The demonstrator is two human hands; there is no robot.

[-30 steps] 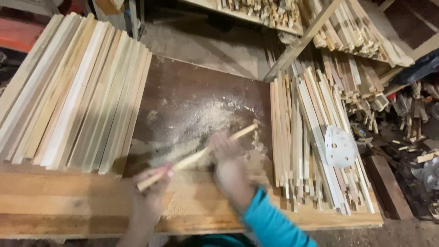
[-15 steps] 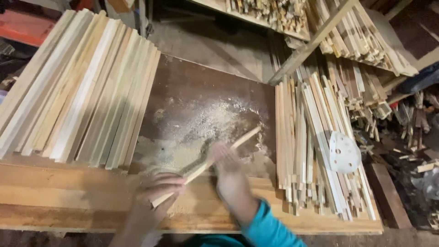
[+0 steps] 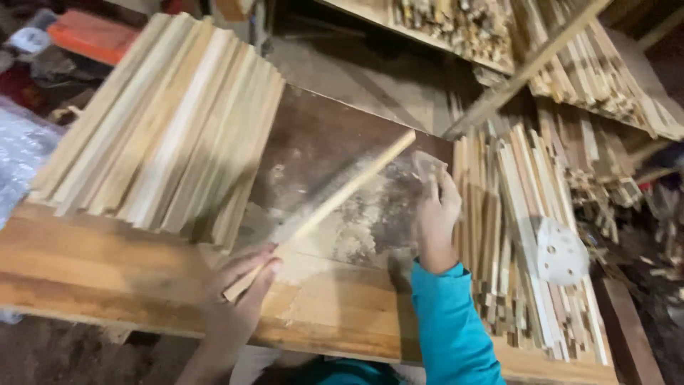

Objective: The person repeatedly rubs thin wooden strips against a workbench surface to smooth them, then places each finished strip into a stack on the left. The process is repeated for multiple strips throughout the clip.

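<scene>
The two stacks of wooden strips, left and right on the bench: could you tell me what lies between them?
In the head view, a dark board dusted with sawdust, and the wooden stick held by the left hand.

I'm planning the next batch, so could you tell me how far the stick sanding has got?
Done: sawdust on the board shows sanding.
In hand: the left hand holds one stick; the right hand holds a sanding piece.
Left: I cannot tell whether either stack is unsanded.

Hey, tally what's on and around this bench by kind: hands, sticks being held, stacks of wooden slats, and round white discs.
Hands: 2, left hand and right hand
Pale wooden stick in the left hand: 1
Stacks of pale wooden slats: 2, left stack and right stack
Round white perforated disc: 1
Total: 6
</scene>
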